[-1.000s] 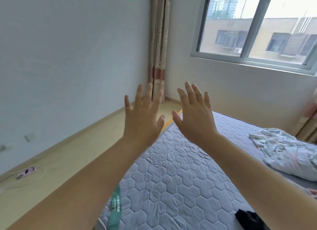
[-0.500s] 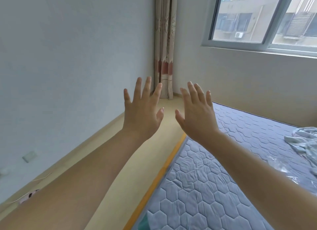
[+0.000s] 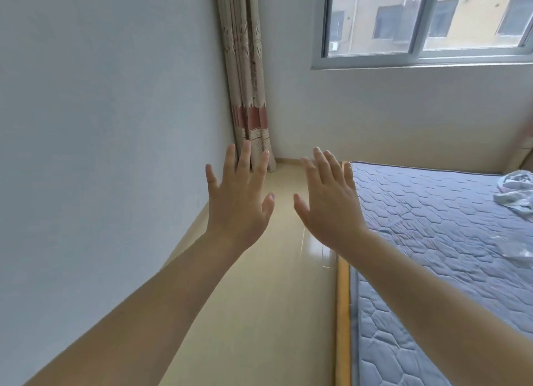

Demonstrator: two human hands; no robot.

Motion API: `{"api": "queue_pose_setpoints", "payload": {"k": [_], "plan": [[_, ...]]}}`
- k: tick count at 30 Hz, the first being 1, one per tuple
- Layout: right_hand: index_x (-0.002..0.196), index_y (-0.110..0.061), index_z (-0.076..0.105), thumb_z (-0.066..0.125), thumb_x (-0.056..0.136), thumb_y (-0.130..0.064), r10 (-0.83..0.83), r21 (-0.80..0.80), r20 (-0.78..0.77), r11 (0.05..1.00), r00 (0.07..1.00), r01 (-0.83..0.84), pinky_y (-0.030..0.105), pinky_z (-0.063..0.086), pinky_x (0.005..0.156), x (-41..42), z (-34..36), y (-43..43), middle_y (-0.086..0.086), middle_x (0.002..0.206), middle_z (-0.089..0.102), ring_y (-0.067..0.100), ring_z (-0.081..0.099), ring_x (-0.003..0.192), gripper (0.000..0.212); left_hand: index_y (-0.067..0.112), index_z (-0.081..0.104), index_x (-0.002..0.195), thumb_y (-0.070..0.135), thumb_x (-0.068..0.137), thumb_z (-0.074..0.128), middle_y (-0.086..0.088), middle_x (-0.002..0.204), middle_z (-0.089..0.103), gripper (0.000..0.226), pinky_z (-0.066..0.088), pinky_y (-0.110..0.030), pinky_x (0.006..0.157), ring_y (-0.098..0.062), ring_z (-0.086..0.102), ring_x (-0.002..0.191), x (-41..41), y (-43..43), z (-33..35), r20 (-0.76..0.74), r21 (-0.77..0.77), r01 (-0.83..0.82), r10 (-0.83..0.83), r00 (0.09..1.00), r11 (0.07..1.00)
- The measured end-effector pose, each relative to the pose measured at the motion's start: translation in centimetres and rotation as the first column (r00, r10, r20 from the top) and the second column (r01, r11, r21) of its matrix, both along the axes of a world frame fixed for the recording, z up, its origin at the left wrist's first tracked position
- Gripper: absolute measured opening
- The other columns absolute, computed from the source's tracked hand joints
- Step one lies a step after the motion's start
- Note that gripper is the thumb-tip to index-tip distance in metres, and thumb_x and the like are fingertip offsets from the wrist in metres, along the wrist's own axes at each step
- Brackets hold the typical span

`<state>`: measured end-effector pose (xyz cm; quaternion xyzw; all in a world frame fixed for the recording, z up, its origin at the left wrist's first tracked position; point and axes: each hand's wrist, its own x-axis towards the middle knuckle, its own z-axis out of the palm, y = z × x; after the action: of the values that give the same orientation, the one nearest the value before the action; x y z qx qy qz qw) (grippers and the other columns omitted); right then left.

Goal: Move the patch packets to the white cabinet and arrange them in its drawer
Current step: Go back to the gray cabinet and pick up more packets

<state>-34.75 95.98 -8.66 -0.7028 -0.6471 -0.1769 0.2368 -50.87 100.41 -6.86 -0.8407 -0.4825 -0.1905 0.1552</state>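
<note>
Both arms reach forward: the left hand (image 3: 239, 204) and right hand (image 3: 328, 207) hang side by side at centre, fingers straight and spread, holding nothing. A quilted blue mattress (image 3: 432, 227) fills 4 o'clock, with crumpled cloth (image 3: 516, 195) at 3 o'clock. A curtain (image 3: 248, 83) hangs at 12 o'clock, a window (image 3: 418, 25) at 1 o'clock, and pale floor (image 3: 259, 313) lies at 6 o'clock

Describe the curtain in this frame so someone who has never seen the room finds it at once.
From the window, look left to the room's corner. The curtain hangs there, gathered into a narrow column down to the floor. Unlike the plain walls beside it, it is beige with a reddish band near its hem.
</note>
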Motion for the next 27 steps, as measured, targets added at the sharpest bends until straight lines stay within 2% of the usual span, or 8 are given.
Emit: {"api": "queue_pose_setpoints", "payload": {"k": [2, 5, 9, 11, 13, 16, 23, 27], "plan": [[0.141, -0.005, 0.037, 0.059, 0.086, -0.034, -0.019, -0.011, -0.043, 1.0, 0.999, 0.018, 0.055, 0.023, 0.113, -3.8, -0.3, 3.6, 0.016, 0.151, 0.032, 0.033, 0.026, 0.141, 0.066, 0.025, 0.009, 0.153, 0.047, 0.096, 0.027, -0.009, 0.161, 0.0, 0.064, 0.008, -0.061, 0.112, -0.03, -0.003, 0.148, -3.8, 3.8, -0.3, -0.001, 0.004, 0.027, -0.027, 1.0, 1.0], [0.144, -0.006, 0.033, 0.055, 0.089, -0.035, -0.026, -0.055, -0.039, 0.998, 0.999, 0.024, 0.054, 0.018, 0.115, -8.6, 0.0, 8.8, 0.015, 0.154, 0.027, 0.032, 0.02, 0.144, 0.066, 0.022, 0.023, 0.151, 0.048, 0.091, 0.022, -0.012, 0.159, 0.016, 0.066, 0.018, -0.065, 0.108, -0.033, 0.012, 0.146, -8.7, 9.1, -0.3, -0.045, 0.012, 0.04, -0.04, 0.998, 0.999], [0.146, -0.008, 0.03, 0.052, 0.09, -0.037, -0.038, -0.048, -0.019, 0.998, 0.999, 0.037, 0.051, 0.015, 0.116, -12.0, 0.8, 13.9, 0.013, 0.155, 0.024, 0.03, 0.017, 0.145, 0.066, 0.023, 0.012, 0.153, 0.046, 0.095, 0.029, -0.011, 0.161, 0.004, 0.065, 0.009, -0.062, 0.111, -0.031, -0.001, 0.148, -11.7, 15.5, -0.7, -0.022, -0.001, 0.073, -0.073, 0.997, 0.997], [0.143, -0.007, 0.034, 0.056, 0.088, -0.035, -0.052, -0.023, -0.02, 0.998, 0.998, 0.051, 0.053, 0.02, 0.115, -12.1, 1.0, 15.8, 0.014, 0.153, 0.028, 0.032, 0.022, 0.143, 0.065, 0.023, 0.014, 0.153, 0.047, 0.092, 0.026, -0.011, 0.16, 0.007, 0.067, 0.011, -0.063, 0.111, -0.032, 0.002, 0.148, -11.2, 18.2, -0.8, -0.008, -0.01, 0.091, -0.091, 0.996, 0.996], [0.141, -0.006, 0.038, 0.058, 0.086, -0.033, -0.082, -0.009, -0.017, 0.997, 0.996, 0.082, 0.055, 0.022, 0.113, -11.3, 1.1, 17.7, 0.016, 0.151, 0.032, 0.034, 0.027, 0.141, 0.064, 0.021, 0.016, 0.152, 0.048, 0.09, 0.021, -0.012, 0.16, 0.01, 0.068, 0.014, -0.064, 0.11, -0.033, 0.006, 0.147, -10.0, 20.8, -1.1, -0.007, -0.031, 0.129, -0.13, 0.992, 0.991], [0.139, -0.005, 0.04, 0.059, 0.085, -0.034, -0.144, 0.0, 0.021, 0.99, 0.989, 0.145, 0.055, 0.027, 0.111, -9.0, 1.2, 20.9, 0.018, 0.149, 0.035, 0.035, 0.031, 0.139, 0.064, 0.022, 0.013, 0.153, 0.047, 0.09, 0.025, -0.01, 0.161, 0.005, 0.069, 0.01, -0.063, 0.111, -0.032, 0.001, 0.148, -7.2, 25.2, -1.3, 0.017, -0.054, 0.192, -0.191, 0.981, 0.98], [0.143, -0.007, 0.035, 0.056, 0.087, -0.034, -0.221, 0.057, 0.041, 0.974, 0.975, 0.218, 0.055, 0.021, 0.113, 1.1, 1.3, 33.7, 0.016, 0.153, 0.029, 0.033, 0.025, 0.142, 0.065, 0.022, 0.023, 0.149, 0.047, 0.088, 0.029, -0.012, 0.158, 0.019, 0.066, 0.02, -0.066, 0.106, -0.035, 0.017, 0.145, 3.5, 38.9, -0.8, 0.012, 0.075, 0.307, -0.309, 0.951, 0.949], [0.146, -0.008, 0.03, 0.052, 0.09, -0.037, -0.252, 0.036, 0.055, 0.967, 0.966, 0.25, 0.053, 0.017, 0.114, 8.7, 2.5, 42.8, 0.015, 0.155, 0.024, 0.032, 0.02, 0.144, 0.066, 0.024, 0.016, 0.152, 0.043, 0.093, 0.04, -0.01, 0.16, 0.008, 0.066, 0.007, -0.064, 0.11, -0.032, 0.003, 0.147, 12.0, 48.0, 0.0, 0.077, 0.011, 0.33, -0.33, 0.941, 0.944]]}}
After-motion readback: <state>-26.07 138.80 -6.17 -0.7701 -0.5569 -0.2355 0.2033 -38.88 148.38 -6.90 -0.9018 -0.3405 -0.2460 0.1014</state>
